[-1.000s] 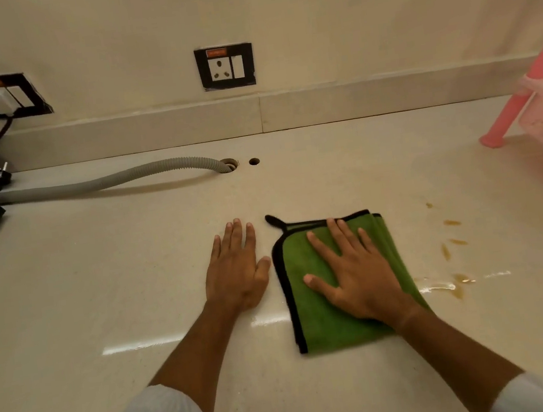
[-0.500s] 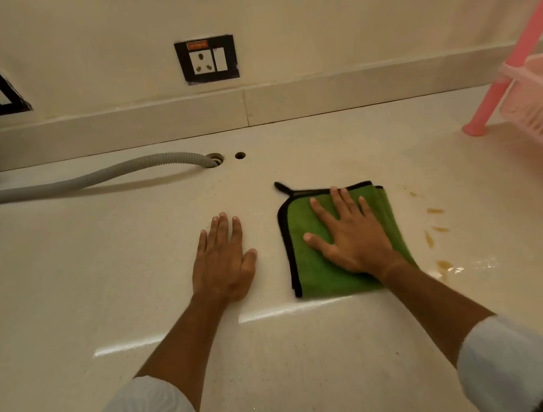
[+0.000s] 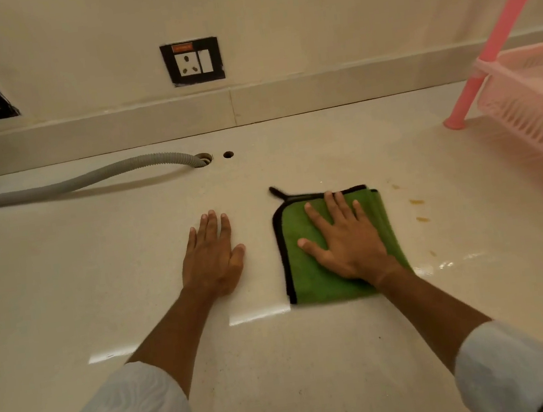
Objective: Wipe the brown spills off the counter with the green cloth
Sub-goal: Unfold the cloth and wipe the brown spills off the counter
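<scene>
Right hand (image 3: 347,244) flat on green cloth (image 3: 307,280), fingers (image 3: 317,222) spread; left hand (image 3: 213,258) flat on table (image 3: 98,263), fingers together; brown spills (image 3: 416,201) just beside cloth.

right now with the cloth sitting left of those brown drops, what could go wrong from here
1. The brown spills lie apart from the green cloth, to its right, so a short stroke could miss the far ones.
2. The right hand presses flat on a folded cloth; a sideways sweep might smear the drops across the counter.
3. A wide sweep could bump the pink rack.
</scene>
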